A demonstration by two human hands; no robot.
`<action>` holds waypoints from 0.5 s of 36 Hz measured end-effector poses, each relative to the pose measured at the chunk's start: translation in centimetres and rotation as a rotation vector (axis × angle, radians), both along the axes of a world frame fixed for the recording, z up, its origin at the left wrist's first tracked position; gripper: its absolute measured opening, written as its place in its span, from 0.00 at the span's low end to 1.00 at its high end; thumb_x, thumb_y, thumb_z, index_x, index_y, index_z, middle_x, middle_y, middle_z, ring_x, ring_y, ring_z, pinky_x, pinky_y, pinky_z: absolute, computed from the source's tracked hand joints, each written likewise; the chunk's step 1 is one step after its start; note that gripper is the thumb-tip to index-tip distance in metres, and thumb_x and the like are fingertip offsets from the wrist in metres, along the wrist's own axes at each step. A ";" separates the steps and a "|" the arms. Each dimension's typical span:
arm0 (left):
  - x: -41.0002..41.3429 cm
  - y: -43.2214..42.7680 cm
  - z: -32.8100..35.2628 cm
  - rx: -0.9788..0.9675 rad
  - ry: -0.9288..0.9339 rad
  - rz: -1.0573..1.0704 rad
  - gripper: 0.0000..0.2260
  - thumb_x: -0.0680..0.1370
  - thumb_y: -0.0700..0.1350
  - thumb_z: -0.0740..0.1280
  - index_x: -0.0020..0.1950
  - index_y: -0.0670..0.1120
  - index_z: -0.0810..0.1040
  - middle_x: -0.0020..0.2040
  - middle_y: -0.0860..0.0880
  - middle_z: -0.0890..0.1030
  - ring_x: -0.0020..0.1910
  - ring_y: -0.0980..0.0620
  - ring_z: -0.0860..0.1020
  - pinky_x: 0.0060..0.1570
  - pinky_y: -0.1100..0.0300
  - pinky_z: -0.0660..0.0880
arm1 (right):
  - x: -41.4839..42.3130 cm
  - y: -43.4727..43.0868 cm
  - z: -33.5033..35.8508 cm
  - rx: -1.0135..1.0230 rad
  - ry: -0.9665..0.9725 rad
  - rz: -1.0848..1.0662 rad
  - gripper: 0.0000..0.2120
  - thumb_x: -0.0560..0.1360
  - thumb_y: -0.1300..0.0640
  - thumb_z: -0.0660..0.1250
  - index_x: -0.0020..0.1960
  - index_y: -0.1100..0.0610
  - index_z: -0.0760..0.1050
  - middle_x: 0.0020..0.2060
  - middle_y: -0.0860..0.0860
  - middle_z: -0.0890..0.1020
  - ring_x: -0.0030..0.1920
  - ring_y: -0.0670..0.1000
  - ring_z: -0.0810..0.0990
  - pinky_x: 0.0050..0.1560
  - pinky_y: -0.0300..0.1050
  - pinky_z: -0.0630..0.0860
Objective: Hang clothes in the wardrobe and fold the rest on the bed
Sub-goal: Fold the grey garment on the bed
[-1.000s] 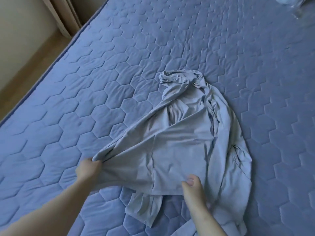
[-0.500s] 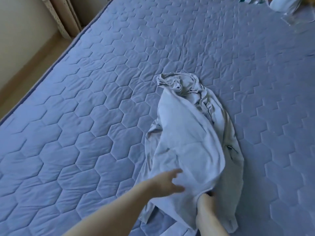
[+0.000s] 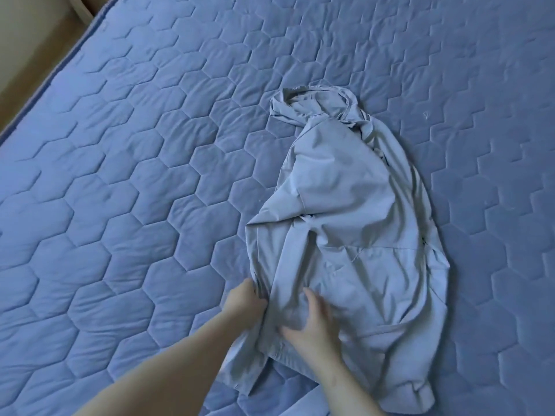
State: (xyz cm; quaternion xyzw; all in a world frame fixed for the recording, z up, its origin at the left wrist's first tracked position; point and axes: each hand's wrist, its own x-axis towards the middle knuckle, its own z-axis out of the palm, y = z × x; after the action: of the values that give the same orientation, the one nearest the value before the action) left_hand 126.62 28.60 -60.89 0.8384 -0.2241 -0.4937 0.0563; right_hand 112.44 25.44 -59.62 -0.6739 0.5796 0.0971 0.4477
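Filling pretty much the whole view is the bed (image 3: 120, 205) with a blue quilted cover stitched in big hexagons. Lying on it, a bit right of centre, is the pale grey hooded jacket (image 3: 345, 190) - hood bunched up at the far end, body rumpled, with the left side folded over onto the middle and the hem nearest the person. A strip of wooden floor (image 3: 30, 70) shows past the bed's edge in the top left corner.

The left grip (image 3: 244, 301) is at the jacket's near left edge, fingers curled in and pinching a fold of the fabric. The right grip (image 3: 312, 322) is just beside it, lying flat on the jacket with fingers spread - pressing the cloth down, not clutching it. There's also a tiny white fleck (image 3: 425, 115) on the cover, off to the right of the hood.
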 end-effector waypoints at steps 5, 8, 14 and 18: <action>4.2 -2.0 0.3 -0.138 -0.085 0.024 0.06 0.76 0.37 0.61 0.41 0.46 0.70 0.50 0.41 0.79 0.55 0.41 0.76 0.41 0.58 0.66 | 0.4 0.5 -0.6 -0.132 0.269 0.289 0.36 0.71 0.52 0.67 0.73 0.43 0.53 0.72 0.49 0.55 0.71 0.54 0.60 0.66 0.46 0.64; 9.4 -3.0 1.6 -0.231 -0.172 0.252 0.08 0.76 0.35 0.58 0.46 0.41 0.76 0.48 0.37 0.78 0.53 0.39 0.77 0.39 0.57 0.67 | 1.1 0.1 -1.2 -0.223 0.240 0.247 0.23 0.72 0.62 0.62 0.65 0.49 0.69 0.62 0.51 0.71 0.62 0.55 0.71 0.53 0.46 0.69; 20.3 -4.2 4.3 -0.405 -0.351 0.735 0.15 0.77 0.34 0.53 0.58 0.40 0.74 0.43 0.41 0.74 0.45 0.45 0.72 0.37 0.55 0.72 | 3.9 0.2 -1.9 -0.124 -0.039 0.268 0.08 0.76 0.62 0.59 0.40 0.53 0.67 0.38 0.48 0.73 0.43 0.51 0.73 0.43 0.44 0.66; 23.7 -4.9 5.5 -0.570 -0.207 0.917 0.16 0.77 0.37 0.55 0.63 0.44 0.72 0.56 0.39 0.77 0.46 0.46 0.73 0.42 0.54 0.74 | 5.9 1.4 -1.9 -0.343 -0.022 0.129 0.06 0.69 0.62 0.68 0.36 0.56 0.72 0.32 0.53 0.77 0.36 0.58 0.78 0.33 0.47 0.73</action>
State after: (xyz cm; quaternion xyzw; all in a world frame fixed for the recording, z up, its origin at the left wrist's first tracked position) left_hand 150.33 23.73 -55.43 0.8459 0.0353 -0.2531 0.4681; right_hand 118.32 26.87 -61.50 -0.7771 0.5384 0.0182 0.3254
